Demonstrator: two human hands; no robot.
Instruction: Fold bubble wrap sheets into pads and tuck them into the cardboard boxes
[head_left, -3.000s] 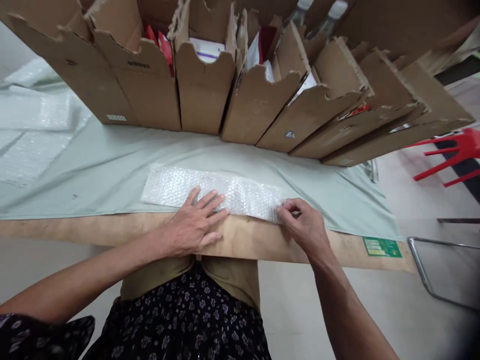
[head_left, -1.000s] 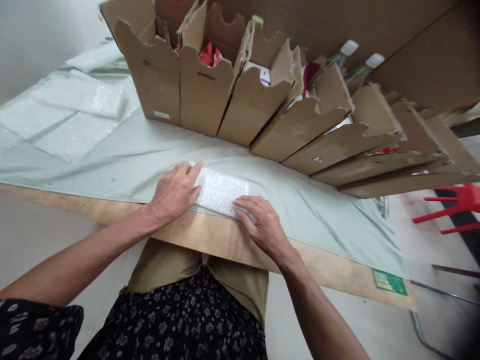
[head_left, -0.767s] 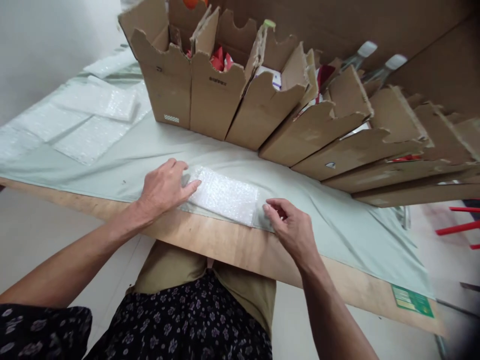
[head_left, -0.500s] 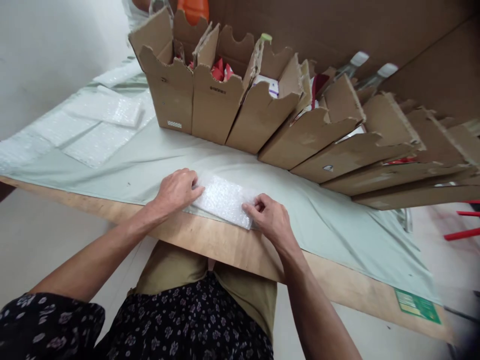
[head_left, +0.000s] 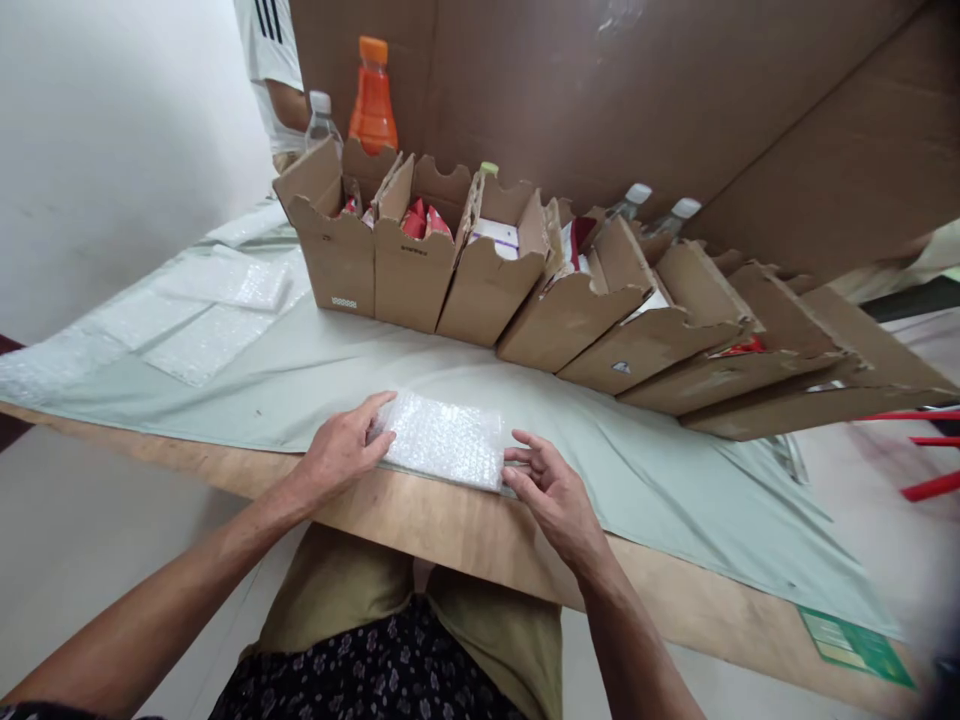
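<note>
Wrap (head_left: 446,440) stays squarer if we press evenly: left hand (head_left: 339,452), grip loosely closed on its left end; right hand (head_left: 553,492), grip half-open beside its right.

The short clear bubble wrap piece (head_left: 448,440) between the fingers looks like thin glossy plastic with a rough, dimpled surface. Beneath it, the pale green cloth (head_left: 292,385) is matt and lightly creased. Along its near edge the worktop (head_left: 420,515) shows bare tan wood, smooth with a faint sheen. The brown open boxes (head_left: 480,300) are matt cardboard with rough, torn-looking rims; behind them, the orange-capped bottle (head_left: 373,105) looks like smooth, glossy plastic.
</note>
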